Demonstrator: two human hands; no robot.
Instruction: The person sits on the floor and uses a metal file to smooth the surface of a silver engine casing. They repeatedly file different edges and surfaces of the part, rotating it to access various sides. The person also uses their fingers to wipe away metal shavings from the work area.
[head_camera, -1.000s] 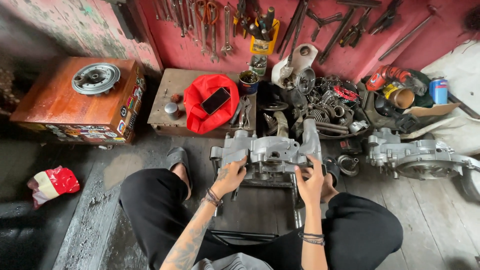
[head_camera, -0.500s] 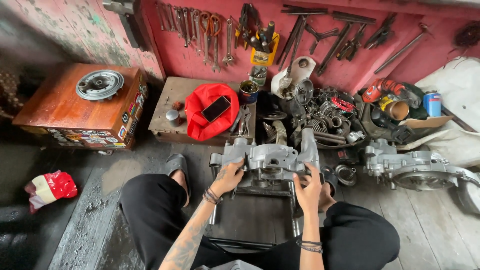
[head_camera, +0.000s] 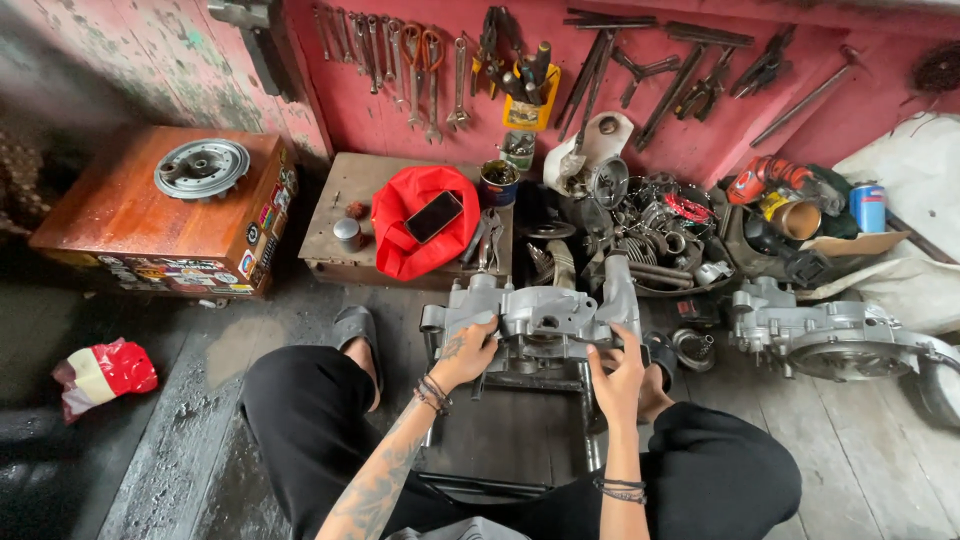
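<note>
Legs: the person sits low at the bottom of the frame in black trousers, knees spread to lower left and lower right, one sandalled foot (head_camera: 358, 330) showing left of centre.
Left hand: the left hand (head_camera: 466, 355), wrist wrapped in bracelets, lies just below centre, fingers curled over the near left edge of the engine casing (head_camera: 540, 315) and pressed against the metal.
Right hand: the right hand (head_camera: 618, 375) grips the casing's near right side, thumb up and fingers wrapped round the edge, closed on it.
Engine casing: grey cast metal, at frame centre, resting on a dark metal stand (head_camera: 520, 430) between the knees; it spans the gap between both hands and reaches away from them toward the wall.
Second casing: another grey casing (head_camera: 830, 335) lies on the floor at the right, well apart from the hands.
Low bench: beyond the casing, upper centre, a wooden bench (head_camera: 345, 220) carries a red cloth (head_camera: 415, 230) with a dark phone (head_camera: 433, 216) on top.
Parts heap: springs and gears (head_camera: 650, 230) pile up right of the bench.
Wooden box: upper left, a box (head_camera: 130, 230) with a round metal hub (head_camera: 202, 167) on it.
Wall: across the top, spanners and pliers (head_camera: 420, 60) hang on a red wall (head_camera: 700, 130).
</note>
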